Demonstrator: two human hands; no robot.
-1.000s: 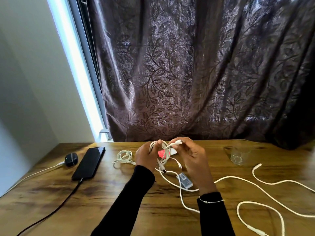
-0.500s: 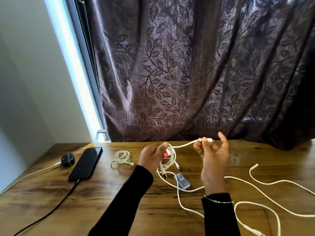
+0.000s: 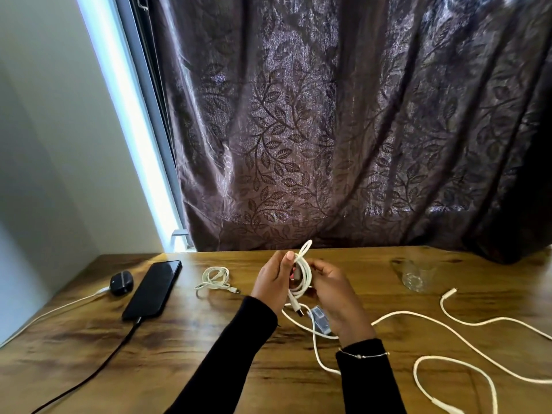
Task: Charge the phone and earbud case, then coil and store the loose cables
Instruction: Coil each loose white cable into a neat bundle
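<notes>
White cable coil — left hand and right hand both grip it, raised.

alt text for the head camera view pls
Both hands, left hand and right hand, hold a half-coiled white cable above a wooden table. To the left lie a coiled cable, a plugged-in phone and an earbud case.

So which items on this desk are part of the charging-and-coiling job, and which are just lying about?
Part of the job:
- phone, black cable plugged in
- earbud case, white cable attached
- white cable being coiled, held by left hand and right hand
- finished small coil
- loose white cables on the right

Lying about:
- clear glass
- curtain
</notes>
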